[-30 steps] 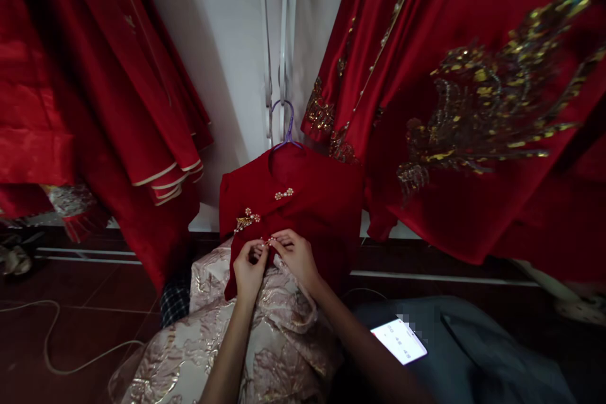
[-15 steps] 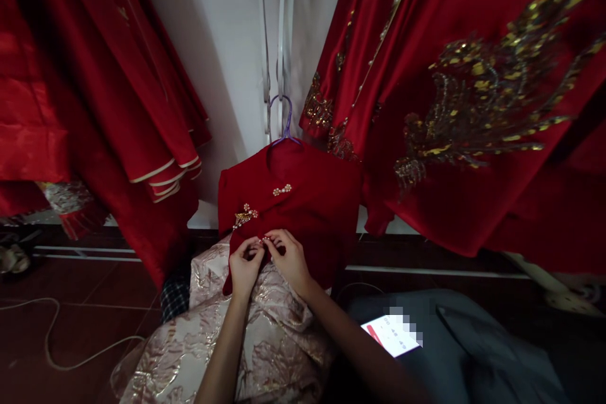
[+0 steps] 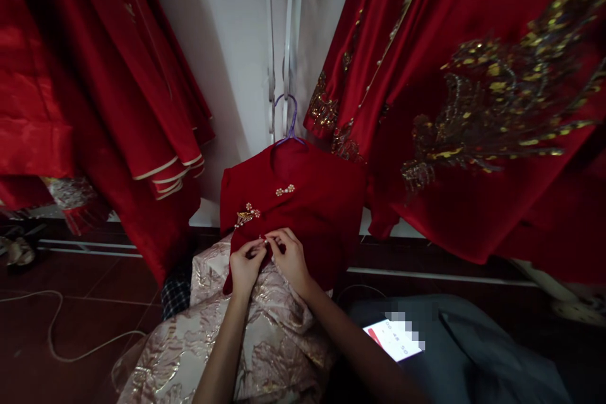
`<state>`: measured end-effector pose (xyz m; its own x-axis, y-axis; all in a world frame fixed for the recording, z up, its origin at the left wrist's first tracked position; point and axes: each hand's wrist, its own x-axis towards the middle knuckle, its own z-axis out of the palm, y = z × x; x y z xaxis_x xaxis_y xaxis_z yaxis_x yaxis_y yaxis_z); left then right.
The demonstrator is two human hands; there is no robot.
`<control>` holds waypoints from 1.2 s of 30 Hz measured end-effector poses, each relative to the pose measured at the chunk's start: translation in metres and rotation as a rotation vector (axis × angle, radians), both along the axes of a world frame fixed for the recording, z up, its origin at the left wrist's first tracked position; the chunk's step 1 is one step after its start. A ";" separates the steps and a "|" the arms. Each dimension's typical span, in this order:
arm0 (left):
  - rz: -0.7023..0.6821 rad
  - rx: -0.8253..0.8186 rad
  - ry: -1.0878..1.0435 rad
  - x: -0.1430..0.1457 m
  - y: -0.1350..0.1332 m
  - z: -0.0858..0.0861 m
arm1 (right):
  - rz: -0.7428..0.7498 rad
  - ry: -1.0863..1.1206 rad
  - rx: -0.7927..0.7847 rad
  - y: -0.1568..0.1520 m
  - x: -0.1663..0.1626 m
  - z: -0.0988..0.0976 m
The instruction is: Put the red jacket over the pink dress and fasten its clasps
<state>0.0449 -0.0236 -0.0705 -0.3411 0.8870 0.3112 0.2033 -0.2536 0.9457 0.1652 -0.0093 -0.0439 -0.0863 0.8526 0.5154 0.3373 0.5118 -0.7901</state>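
A small beaded fastening (image 3: 266,241), too tiny to make out in detail, sits between a person's fingertips at the lower front of a red top (image 3: 326,202), near the garment's lower left corner. The left hand (image 3: 247,267), its thumb and forefinger curled into a ring, pinches the piece from one side; the right hand (image 3: 288,257), nearly closed, pinches it from the other. Just above, a gold ornament with pearly flowers (image 3: 247,214) lies toward the top's left edge, and a flower-ended clasp (image 3: 285,190) sits below the neckline. The top hangs from a purple hanger (image 3: 292,130) at the foot of white metal rods (image 3: 288,31), its lower edge against a pale, gold-patterned cloth (image 3: 258,334) beneath the person's forearms. To the right, a lit phone (image 3: 395,342) rests at the left edge of a blue-grey cloth (image 3: 449,328). Red garments with cream trim (image 3: 156,95) hang at left, a red robe with gold sequins (image 3: 502,95) at right, and a pale cable (image 3: 59,322) curves across the tiled floor (image 3: 28,341).
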 end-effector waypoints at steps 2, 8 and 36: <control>-0.028 0.003 0.001 0.000 0.000 0.000 | 0.009 -0.008 0.001 0.000 0.000 -0.001; 0.190 0.132 -0.163 0.000 -0.002 -0.004 | -0.047 0.055 0.018 -0.012 0.021 0.005; 0.029 0.109 0.205 0.002 -0.009 0.004 | -0.132 0.053 -0.015 -0.004 -0.003 -0.031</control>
